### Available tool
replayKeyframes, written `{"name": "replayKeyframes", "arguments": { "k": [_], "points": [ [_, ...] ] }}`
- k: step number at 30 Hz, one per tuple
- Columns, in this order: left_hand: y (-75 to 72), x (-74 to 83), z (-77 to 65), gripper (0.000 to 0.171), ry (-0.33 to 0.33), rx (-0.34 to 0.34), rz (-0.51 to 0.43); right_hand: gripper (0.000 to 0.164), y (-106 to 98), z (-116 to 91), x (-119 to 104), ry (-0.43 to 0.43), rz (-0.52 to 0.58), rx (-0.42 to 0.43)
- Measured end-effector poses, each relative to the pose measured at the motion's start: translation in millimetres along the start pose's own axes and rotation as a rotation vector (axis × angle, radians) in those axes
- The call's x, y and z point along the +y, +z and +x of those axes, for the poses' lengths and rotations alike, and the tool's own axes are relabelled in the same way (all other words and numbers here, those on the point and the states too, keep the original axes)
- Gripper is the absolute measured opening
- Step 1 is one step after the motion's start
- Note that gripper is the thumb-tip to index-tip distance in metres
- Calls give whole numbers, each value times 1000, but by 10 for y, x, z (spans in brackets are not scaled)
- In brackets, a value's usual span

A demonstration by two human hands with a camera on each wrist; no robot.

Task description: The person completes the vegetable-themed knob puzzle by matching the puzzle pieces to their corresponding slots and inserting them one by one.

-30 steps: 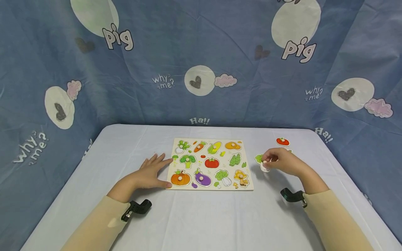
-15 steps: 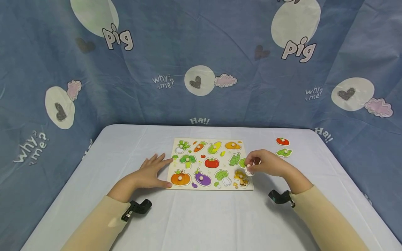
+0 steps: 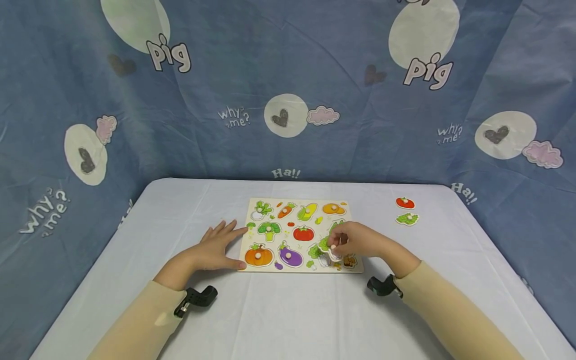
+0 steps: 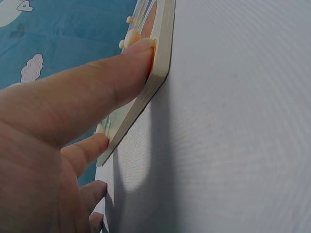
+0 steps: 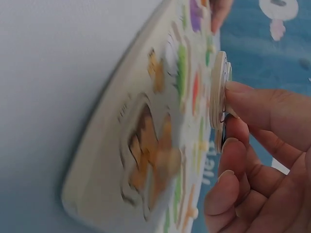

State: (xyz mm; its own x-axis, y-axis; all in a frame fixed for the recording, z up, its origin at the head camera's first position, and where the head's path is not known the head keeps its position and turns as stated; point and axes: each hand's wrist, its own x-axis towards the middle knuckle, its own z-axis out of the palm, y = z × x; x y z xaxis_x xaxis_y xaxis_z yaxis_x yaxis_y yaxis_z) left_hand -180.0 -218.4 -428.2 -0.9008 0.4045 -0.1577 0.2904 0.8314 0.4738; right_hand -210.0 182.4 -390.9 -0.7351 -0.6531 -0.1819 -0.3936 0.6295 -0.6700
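A wooden vegetable puzzle board point(image 3: 320, 230) lies flat on the table. My left hand point(image 3: 211, 252) rests at its left edge with fingers spread; in the left wrist view the thumb point(image 4: 112, 80) lies over the near corner. With thumb and fingertips my right hand point(image 3: 362, 242) pinches a leafy green and white cabbage puzzle piece point(image 3: 324, 244). That piece hangs above the board, apart from it in the right wrist view, close to the matching cabbage picture point(image 3: 315, 250), which it partly covers. The mushroom piece point(image 5: 146, 155) sits in the board below my right hand.
A tomato piece point(image 3: 405, 203) and a green leafy piece point(image 3: 407, 219) lie on the white tablecloth point(image 3: 288, 320) to the right of the board. Knobbed pieces such as the pumpkin point(image 3: 258, 256) and eggplant point(image 3: 291, 258) sit in the board. A blue curtain point(image 3: 288, 155) hangs behind.
My right hand has carried the cabbage piece leftward from the tablecloth to above the board's lower right part. The left hand has stayed still.
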Motion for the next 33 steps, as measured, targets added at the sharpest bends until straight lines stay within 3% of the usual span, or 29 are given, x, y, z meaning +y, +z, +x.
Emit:
{"name": "replayKeyframes", "arguments": {
  "k": [13,33],
  "points": [
    [7,-4,9,102,-11,-7,7,11,180,188,-5,-32,-60,-45],
    [17,-4,2,102,-12,-6,6,10,232,242,-86,40,-54,-81]
  ]
}}
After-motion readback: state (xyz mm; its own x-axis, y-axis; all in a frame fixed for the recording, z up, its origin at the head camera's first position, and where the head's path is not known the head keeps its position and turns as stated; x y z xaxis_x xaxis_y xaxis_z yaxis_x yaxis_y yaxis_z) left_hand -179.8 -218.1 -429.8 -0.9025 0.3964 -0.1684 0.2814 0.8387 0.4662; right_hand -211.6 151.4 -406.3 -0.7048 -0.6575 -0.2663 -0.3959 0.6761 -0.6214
